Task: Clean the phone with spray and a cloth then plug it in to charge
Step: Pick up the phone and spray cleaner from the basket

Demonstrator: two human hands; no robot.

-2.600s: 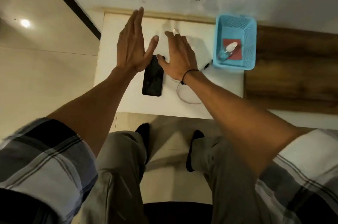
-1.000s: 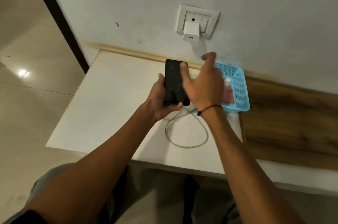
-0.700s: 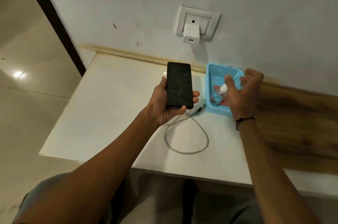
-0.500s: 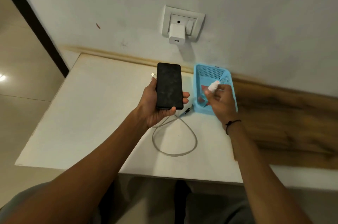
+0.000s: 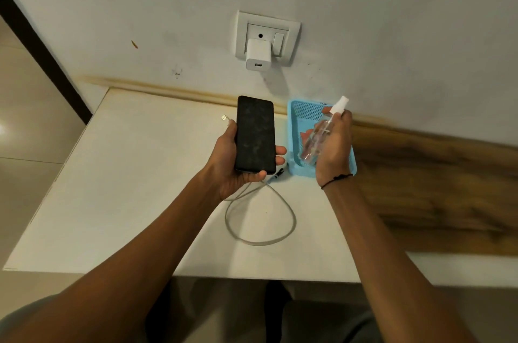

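The left hand [image 5: 234,166] grips the phone [image 5: 255,135], hiding part of the cable [image 5: 262,226]. The right hand [image 5: 333,149] clasps the spray bottle [image 5: 318,140], its fingers covering the basket's [image 5: 297,121] red contents.

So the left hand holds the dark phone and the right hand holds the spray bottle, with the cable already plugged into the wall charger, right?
Not quite. In the head view the cable lies loose on the table, and the charger has an empty port. The rest is right: left hand holds the phone, right hand the spray bottle.
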